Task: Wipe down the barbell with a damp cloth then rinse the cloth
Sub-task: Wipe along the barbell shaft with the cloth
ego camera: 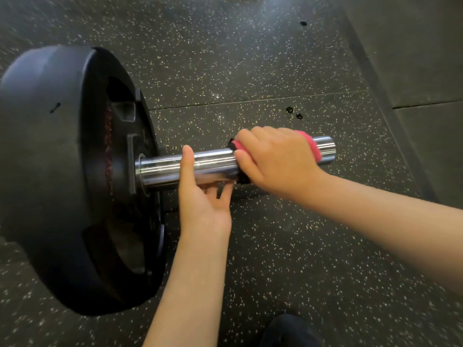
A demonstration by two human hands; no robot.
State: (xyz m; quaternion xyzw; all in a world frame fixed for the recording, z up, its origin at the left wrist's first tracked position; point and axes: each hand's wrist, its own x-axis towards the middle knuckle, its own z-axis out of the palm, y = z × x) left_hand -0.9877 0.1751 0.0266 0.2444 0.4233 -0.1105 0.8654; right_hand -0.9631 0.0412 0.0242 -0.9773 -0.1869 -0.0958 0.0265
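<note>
Black weight plates (62, 171): loaded at far left, standing on speckled rubber floor (250, 58)
Barbell (215, 159): chrome sleeve projecting rightward from the plates, clear of the floor
Left hand (203, 196): cups the sleeve from below, thumb laid over the front, clasping it
Right hand (278, 161): closed over the sleeve near its outer end, gripping a pink cloth (314, 149) wrapped around the metal; bare sleeve tip shows beyond it
</note>
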